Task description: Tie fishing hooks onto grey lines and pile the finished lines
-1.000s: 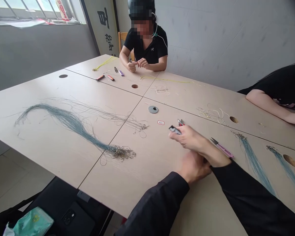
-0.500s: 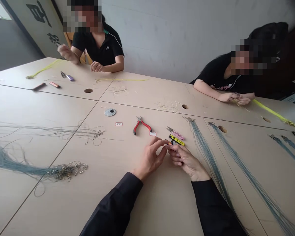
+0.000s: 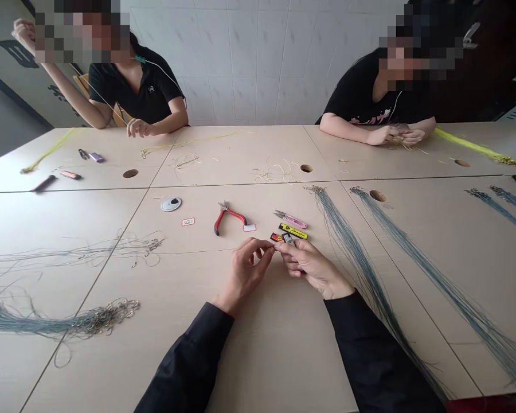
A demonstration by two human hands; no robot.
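My left hand and my right hand meet over the middle of the wooden table, fingertips pinched together on a tiny item too small to name. Just beyond the fingertips lie a lighter, a yellow-and-black lighter, pink thread snips and red-handled pliers. A long bundle of blue-grey line runs along the table to the right of my right hand.
A bundle of line with hooks lies at front left, and loose lines behind it. Two people in black sit at the far side, hands busy with yellow line. A grey round cap and cable holes mark the table.
The view swung right from the left half of the table. My hands, crossed a second ago with the right holding a small dark object, now sit side by side, pinching together.
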